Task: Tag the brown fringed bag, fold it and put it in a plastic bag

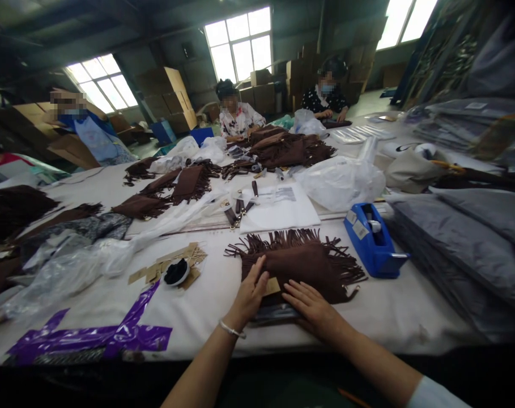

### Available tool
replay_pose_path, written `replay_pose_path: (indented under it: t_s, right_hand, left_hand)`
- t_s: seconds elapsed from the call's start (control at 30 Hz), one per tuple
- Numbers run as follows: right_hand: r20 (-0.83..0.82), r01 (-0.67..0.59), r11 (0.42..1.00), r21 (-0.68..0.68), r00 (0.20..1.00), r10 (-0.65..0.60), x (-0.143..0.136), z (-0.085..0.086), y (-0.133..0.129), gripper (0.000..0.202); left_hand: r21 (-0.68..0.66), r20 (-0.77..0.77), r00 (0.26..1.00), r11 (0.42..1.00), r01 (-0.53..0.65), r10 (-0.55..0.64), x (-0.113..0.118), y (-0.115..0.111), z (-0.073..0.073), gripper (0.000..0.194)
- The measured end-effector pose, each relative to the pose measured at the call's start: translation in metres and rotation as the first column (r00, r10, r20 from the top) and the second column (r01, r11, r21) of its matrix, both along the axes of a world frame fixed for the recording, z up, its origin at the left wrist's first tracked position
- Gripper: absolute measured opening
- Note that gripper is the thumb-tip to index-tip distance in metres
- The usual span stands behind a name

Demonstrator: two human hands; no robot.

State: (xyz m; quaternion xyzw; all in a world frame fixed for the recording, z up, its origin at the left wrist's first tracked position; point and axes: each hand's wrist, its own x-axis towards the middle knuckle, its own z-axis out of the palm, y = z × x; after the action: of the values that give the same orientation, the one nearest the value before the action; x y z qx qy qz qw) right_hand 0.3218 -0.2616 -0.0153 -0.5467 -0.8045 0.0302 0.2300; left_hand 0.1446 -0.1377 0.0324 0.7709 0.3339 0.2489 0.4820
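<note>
A flat brown piece with long fringe, like a fringed bag [302,263], lies on the white-covered table before me. My left hand [252,290] rests on its near left side, fingers stretched out. Palm down, my right hand [310,303] lies on its near edge with the fingers extended. Between the two hands a small tan card tag [271,286] sits on the brown surface. Under my right hand and along the near edge runs a strip of clear plastic [274,313], partly hidden. Neither hand is closed around anything.
A blue tape dispenser [374,241] stands right of the bag. Left are tan tags [155,266], a small bowl of black bits [176,273] and purple tape [91,338]. Beyond lie brown straps with clips [239,208], a white sheet [282,207] and more fringed bags. Several people work opposite.
</note>
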Motion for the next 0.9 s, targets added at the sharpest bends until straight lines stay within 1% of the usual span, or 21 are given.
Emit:
replay_pose_path:
  t_s: [0.03,0.07,0.1,0.13,0.17,0.2,0.27,0.37,0.47,0.53,0.6,0.63,0.67,0.7,0.73,0.77,0.8,0.83,0.87,0.9]
  right_hand:
    - [-0.005,0.022,1.000,0.008,1.000,-0.022,0.002,0.001,-0.001,0.059]
    - [-0.013,0.048,0.999,0.013,0.999,-0.048,0.003,0.002,-0.002,0.057]
    - [-0.024,0.075,0.997,0.011,0.997,-0.075,0.003,0.004,-0.002,0.053]
    - [-0.036,0.101,0.995,0.006,0.994,-0.100,0.002,0.006,-0.001,0.049]
    - [-0.050,0.123,0.992,-0.002,0.991,-0.123,0.000,0.008,0.001,0.043]
    - [-0.063,0.142,0.990,-0.011,0.988,-0.142,-0.002,0.009,0.003,0.038]
    - [-0.085,0.167,0.986,-0.027,0.982,-0.169,-0.006,0.012,0.008,0.030]
    - [-0.115,0.196,0.979,-0.058,0.973,-0.201,-0.009,0.013,0.012,0.027]
    - [-0.176,0.207,0.973,-0.101,0.959,-0.222,-0.007,0.017,0.008,0.036]
    - [-0.264,0.165,0.983,-0.085,0.947,-0.182,-0.005,0.024,-0.002,0.043]
    - [-0.392,0.094,0.995,-0.023,0.915,-0.095,-0.002,0.033,-0.018,0.039]
    - [-0.469,0.065,0.998,-0.003,0.881,-0.059,-0.001,0.037,-0.029,0.033]
    - [-0.550,0.053,0.998,-0.015,0.834,-0.052,-0.001,0.041,-0.039,0.028]
    - [-0.632,0.050,0.996,-0.071,0.770,-0.084,-0.001,0.043,-0.049,0.025]
    - [-0.715,0.042,0.985,-0.167,0.683,-0.150,-0.002,0.042,-0.058,0.025]
    - [-0.789,0.010,0.959,-0.282,0.567,-0.238,-0.002,0.040,-0.064,0.026]
    - [-0.844,-0.043,0.922,-0.386,0.419,-0.334,-0.003,0.036,-0.068,0.027]
    - [-0.874,-0.097,0.887,-0.452,0.247,-0.418,-0.003,0.030,-0.068,0.028]
    - [-0.879,-0.135,0.869,-0.477,0.071,-0.471,-0.002,0.024,-0.065,0.030]
    - [-0.872,-0.137,0.872,-0.470,-0.085,-0.483,0.000,0.019,-0.059,0.033]
  left_hand:
    - [0.040,-0.036,0.999,0.999,0.000,0.001,-0.005,-0.002,0.002,0.049]
    - [0.093,-0.096,0.995,0.995,0.035,-0.026,-0.010,-0.005,0.003,0.051]
    - [0.149,-0.174,0.982,0.983,0.105,-0.079,-0.014,-0.008,0.003,0.054]
    - [0.202,-0.260,0.955,0.959,0.197,-0.141,-0.016,-0.010,0.002,0.060]
    - [0.252,-0.348,0.918,0.923,0.290,-0.193,-0.017,-0.013,0.001,0.066]
    - [0.300,-0.429,0.876,0.880,0.367,-0.219,-0.015,-0.016,-0.001,0.071]
    - [0.392,-0.546,0.815,0.801,0.453,-0.193,-0.007,-0.021,-0.005,0.077]
    - [0.506,-0.607,0.789,0.720,0.475,-0.094,0.009,-0.028,-0.011,0.080]
    - [0.586,-0.623,0.782,0.648,0.487,-0.025,0.019,-0.032,-0.017,0.079]
    - [0.617,-0.637,0.771,0.600,0.509,0.000,0.018,-0.030,-0.021,0.070]
    - [0.643,-0.639,0.769,0.556,0.527,0.010,0.013,-0.024,-0.023,0.059]
    - [0.655,-0.634,0.773,0.541,0.528,0.012,0.009,-0.021,-0.024,0.057]
    - [0.663,-0.625,0.781,0.534,0.524,0.011,0.005,-0.018,-0.023,0.058]
    - [0.667,-0.615,0.788,0.539,0.515,0.007,0.001,-0.015,-0.022,0.062]
    - [0.665,-0.604,0.797,0.553,0.501,0.004,-0.003,-0.014,-0.020,0.067]
    - [0.658,-0.593,0.805,0.575,0.486,-0.001,-0.006,-0.013,-0.017,0.073]
    - [0.648,-0.582,0.813,0.600,0.470,-0.009,-0.009,-0.013,-0.014,0.077]
    - [0.635,-0.570,0.821,0.624,0.456,-0.019,-0.012,-0.014,-0.011,0.080]
    - [0.620,-0.560,0.828,0.648,0.443,-0.031,-0.014,-0.015,-0.008,0.082]
    - [0.605,-0.548,0.835,0.669,0.432,-0.043,-0.016,-0.016,-0.006,0.084]
